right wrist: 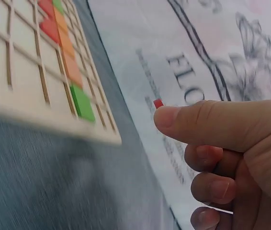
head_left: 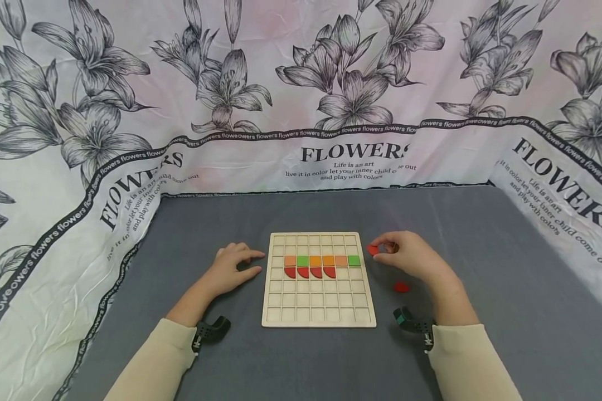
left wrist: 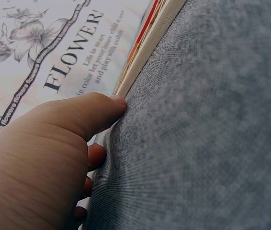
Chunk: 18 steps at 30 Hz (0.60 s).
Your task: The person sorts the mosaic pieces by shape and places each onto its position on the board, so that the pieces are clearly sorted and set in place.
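A square wooden grid board (head_left: 318, 317) lies on the grey cloth between both hands. One row holds orange and green square tiles (head_left: 353, 260); below it sit several red quarter-circle pieces (head_left: 316, 272). My right hand (head_left: 406, 253) pinches a red piece (head_left: 373, 250) between thumb and finger, just off the board's right edge. In the right wrist view only a small end of that red piece (right wrist: 158, 103) shows past the thumb. My left hand (head_left: 231, 268) is by the board's left edge, thumb and fingers loosely extended, holding nothing.
Another red piece (head_left: 401, 287) lies on the grey cloth (head_left: 221, 217), right of the board and below my right hand. A white cloth printed with flowers (head_left: 351, 161) hangs at the back and both sides. Dark straps (head_left: 213, 328) circle both wrists.
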Available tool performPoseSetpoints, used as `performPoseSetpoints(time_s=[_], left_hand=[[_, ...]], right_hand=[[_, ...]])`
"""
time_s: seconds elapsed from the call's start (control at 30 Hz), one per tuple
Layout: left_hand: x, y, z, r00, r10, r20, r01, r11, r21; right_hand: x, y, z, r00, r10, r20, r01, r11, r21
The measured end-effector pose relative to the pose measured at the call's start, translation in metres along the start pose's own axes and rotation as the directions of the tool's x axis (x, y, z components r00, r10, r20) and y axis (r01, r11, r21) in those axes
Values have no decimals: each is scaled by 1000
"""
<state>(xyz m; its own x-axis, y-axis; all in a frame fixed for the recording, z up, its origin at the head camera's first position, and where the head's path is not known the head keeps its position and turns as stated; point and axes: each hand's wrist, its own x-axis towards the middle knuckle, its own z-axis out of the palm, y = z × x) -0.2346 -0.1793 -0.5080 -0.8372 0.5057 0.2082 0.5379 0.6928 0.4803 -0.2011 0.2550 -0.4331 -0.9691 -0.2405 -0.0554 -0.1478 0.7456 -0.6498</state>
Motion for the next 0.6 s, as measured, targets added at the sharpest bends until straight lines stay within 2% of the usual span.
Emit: performPoseSetpoints(time_s=[0.27,0.6], left_hand=[[0,-1,1,1000,11,-17,-11,1000,4],[0,-3,2,1000,18,-26,-18,1000,3]], right_hand=[[3,-31,23,995,-80,66,84,995,-54],[8,-36,46,985,-73,158,85,994,-70]])
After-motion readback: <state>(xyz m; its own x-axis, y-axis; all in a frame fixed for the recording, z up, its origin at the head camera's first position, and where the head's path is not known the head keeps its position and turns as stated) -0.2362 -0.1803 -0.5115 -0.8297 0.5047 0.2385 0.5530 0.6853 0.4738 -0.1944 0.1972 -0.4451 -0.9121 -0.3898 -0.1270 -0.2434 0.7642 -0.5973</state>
